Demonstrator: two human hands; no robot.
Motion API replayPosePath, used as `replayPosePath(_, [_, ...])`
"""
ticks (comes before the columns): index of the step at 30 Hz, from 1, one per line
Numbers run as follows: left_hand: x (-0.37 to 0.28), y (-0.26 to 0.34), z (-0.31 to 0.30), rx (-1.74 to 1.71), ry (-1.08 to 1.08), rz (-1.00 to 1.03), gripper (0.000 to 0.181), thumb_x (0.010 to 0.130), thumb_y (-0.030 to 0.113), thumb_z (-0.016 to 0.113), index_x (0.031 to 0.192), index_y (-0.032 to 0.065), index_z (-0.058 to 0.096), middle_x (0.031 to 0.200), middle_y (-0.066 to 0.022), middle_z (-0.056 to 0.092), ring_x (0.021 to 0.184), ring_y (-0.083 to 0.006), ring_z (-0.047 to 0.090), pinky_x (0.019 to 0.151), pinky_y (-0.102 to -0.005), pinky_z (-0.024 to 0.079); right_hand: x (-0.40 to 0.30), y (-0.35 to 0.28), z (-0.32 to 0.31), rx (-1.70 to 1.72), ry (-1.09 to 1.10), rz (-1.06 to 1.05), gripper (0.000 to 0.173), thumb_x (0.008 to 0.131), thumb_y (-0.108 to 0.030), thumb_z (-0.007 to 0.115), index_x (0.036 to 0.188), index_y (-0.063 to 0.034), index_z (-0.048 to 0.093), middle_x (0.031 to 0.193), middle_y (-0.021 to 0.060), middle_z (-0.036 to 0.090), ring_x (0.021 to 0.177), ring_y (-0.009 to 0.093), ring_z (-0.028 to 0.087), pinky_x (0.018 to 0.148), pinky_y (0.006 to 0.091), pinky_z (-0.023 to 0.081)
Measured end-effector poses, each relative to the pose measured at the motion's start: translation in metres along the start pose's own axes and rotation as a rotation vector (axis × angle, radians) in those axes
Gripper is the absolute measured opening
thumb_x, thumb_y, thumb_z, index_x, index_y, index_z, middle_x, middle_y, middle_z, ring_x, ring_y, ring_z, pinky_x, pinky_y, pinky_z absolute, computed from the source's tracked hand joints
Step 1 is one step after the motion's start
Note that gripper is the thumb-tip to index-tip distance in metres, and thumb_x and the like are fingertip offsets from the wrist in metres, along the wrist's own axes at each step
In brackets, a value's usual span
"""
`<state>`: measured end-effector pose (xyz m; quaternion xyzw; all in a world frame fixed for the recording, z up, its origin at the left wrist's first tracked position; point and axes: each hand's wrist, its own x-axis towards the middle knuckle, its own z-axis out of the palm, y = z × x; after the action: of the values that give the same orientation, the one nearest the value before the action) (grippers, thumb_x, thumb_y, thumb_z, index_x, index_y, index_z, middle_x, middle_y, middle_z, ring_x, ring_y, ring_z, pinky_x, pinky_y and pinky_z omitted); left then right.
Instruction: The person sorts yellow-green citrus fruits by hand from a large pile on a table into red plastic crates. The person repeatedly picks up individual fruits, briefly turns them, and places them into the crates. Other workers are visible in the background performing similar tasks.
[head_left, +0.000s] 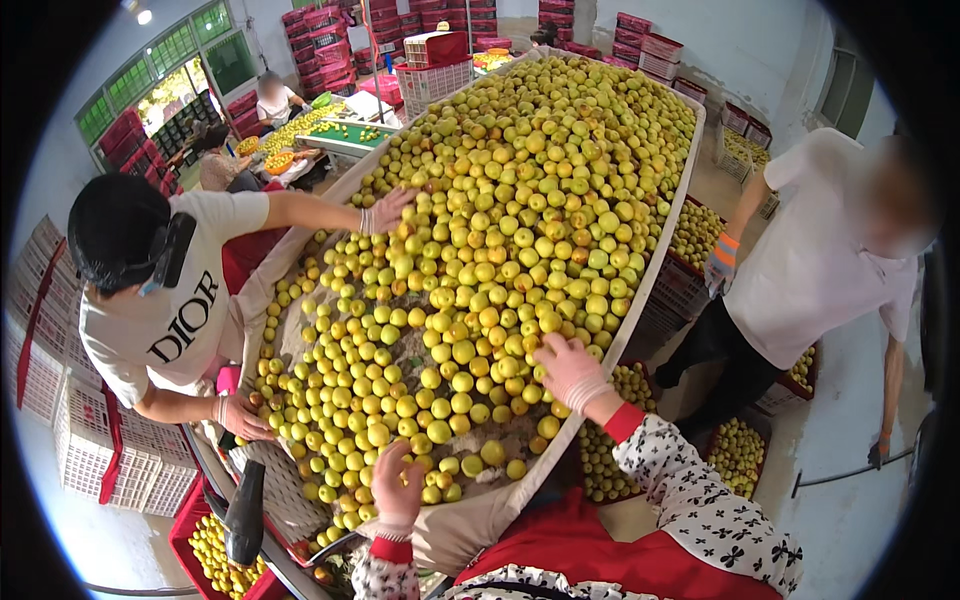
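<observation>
A large cloth-lined bin (637, 311) in front of me holds a sloping heap of small round yellow-green fruit (517, 247), some blushed reddish. My right hand (574, 367), in a thin pinkish glove, rests on the heap's right side, fingers spread against the fruit. At the near edge, my left hand (397, 484), gloved alike, hovers by the lowest fruit with its fingers bent; I see nothing in it. The fruit thins to a loose layer here, and patches of the bin's dirty lining show between pieces. Beside my left hand is a pale woven chute (281, 480) at the bin's corner.
Left of the bin, a co-worker (172, 300) has both gloved hands among the fruit. Another person (817, 247) stands at right beside fruit-filled crates (739, 457). A black hair-dryer-like blower (246, 514) sits near the left corner. Behind, people sit by a sorting table (300, 131).
</observation>
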<state>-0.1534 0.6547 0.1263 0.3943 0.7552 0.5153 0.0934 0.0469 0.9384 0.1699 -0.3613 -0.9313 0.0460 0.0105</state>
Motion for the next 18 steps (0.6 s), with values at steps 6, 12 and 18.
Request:
replayPosePath(6, [0.118, -0.001, 0.116, 0.467, -0.348, 0.268, 0.043, 0.080, 0.015, 0.064, 0.123, 0.0124, 0.058, 0.126, -0.0115, 0.057, 0.112, -0.0362, 0.055, 0.095, -0.0445, 0.048, 0.006, -0.026, 0.017, 0.184, -0.146, -0.020, 0.031, 0.087, -0.015, 0.057, 0.119, -0.0152, 0.055, 0.142, 0.0167, 0.035, 0.102, 0.038, 0.060, 0.075, 0.0439, 0.056])
replayPosePath(12, [0.164, -0.008, 0.151, 0.918, -0.443, 0.276, 0.043, 0.079, 0.020, 0.066, 0.121, 0.0166, 0.054, 0.132, -0.0022, 0.051, 0.121, -0.0290, 0.047, 0.098, -0.0455, 0.044, 0.033, -0.008, -0.027, 0.413, -0.566, -0.378, 0.054, 0.090, -0.037, 0.059, 0.139, -0.0189, 0.047, 0.139, 0.0107, 0.051, 0.119, 0.032, 0.057, 0.100, 0.0420, 0.047])
replayPosePath(18, [0.150, -0.005, 0.124, 1.040, -0.605, 0.078, 0.032, 0.088, 0.027, 0.063, 0.118, 0.0214, 0.058, 0.124, -0.0114, 0.053, 0.112, -0.0313, 0.054, 0.093, -0.0438, 0.046, 0.169, 0.048, -0.021, 0.122, 0.202, -0.179, 0.051, 0.091, -0.039, 0.058, 0.136, -0.0164, 0.049, 0.138, 0.0135, 0.050, 0.128, 0.028, 0.048, 0.106, 0.0432, 0.041])
